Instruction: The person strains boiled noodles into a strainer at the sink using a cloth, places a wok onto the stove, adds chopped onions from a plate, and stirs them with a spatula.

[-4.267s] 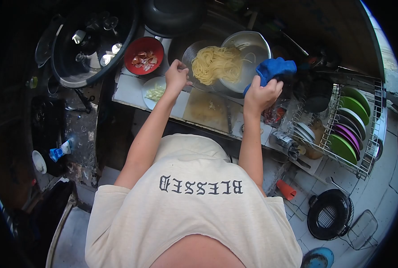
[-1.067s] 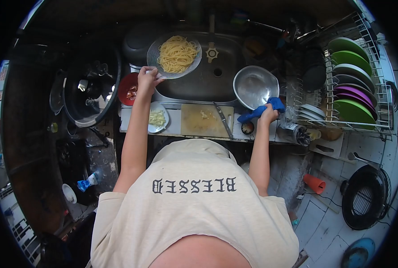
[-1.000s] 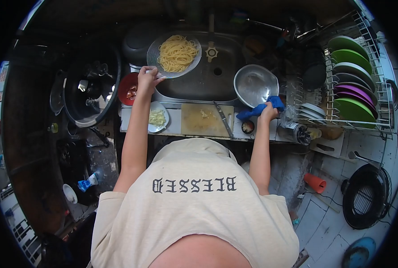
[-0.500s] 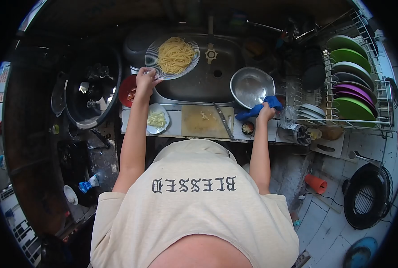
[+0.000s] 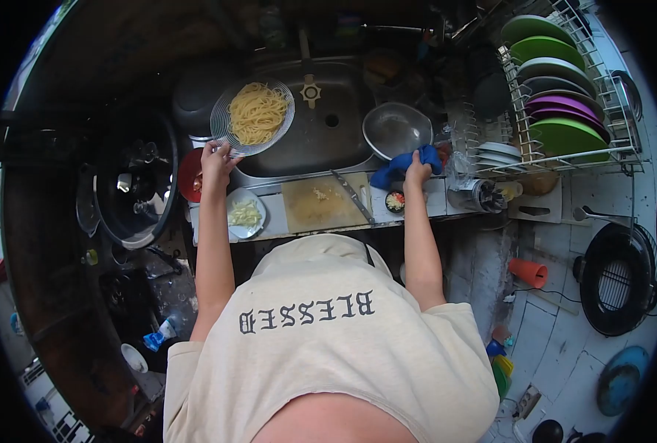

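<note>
noodles [image 5: 258, 113] on plate [image 5: 220, 122] gripped by left hand [image 5: 218, 162]; right hand [image 5: 418, 172] clutching blue cloth [image 5: 390, 172] (hides bit of bowl [image 5: 395, 125])

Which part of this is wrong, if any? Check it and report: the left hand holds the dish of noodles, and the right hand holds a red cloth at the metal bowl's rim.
The cloth's colour is wrong: the head view shows a blue cloth. The left hand does hold the dish of noodles, and the right hand holds that cloth at the metal bowl's rim.
</note>
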### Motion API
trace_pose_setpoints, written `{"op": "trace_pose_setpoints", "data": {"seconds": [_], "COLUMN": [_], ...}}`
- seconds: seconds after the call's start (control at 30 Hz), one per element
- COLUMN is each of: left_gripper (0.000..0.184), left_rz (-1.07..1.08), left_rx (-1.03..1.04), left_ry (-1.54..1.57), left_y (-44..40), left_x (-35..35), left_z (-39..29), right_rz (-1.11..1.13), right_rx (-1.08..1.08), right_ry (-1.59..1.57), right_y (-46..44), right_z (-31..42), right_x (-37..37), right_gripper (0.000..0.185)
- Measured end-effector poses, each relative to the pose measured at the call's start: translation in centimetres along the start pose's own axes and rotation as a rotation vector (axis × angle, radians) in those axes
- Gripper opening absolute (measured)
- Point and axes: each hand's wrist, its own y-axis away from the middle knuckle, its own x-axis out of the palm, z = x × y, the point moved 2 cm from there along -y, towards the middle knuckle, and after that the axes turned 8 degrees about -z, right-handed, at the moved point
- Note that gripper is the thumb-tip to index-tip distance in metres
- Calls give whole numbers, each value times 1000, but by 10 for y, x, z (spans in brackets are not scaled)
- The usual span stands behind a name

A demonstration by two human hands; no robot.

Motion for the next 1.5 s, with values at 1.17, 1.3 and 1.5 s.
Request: {"op": "trace_pose_setpoints", "data": {"seconds": [1.17,1.3,1.5], "left_gripper": [11,10,9], "left_rz": [17,20,56], "left_rx": [-18,-26,-19], "left_ry": [-4,5,-7], "left_y": [17,23,22], "left_x": [6,13,17], "left_z": [7,4,10], "right_rz": [-374,-428,-392], "right_rx": [-128,-197,-467], "right_ry": [-4,1,-201], "right_y": [44,55,65], "right_z": [64,89,115], "right_x": [-31,-43,-59], "right_gripper": [41,37,33]}}
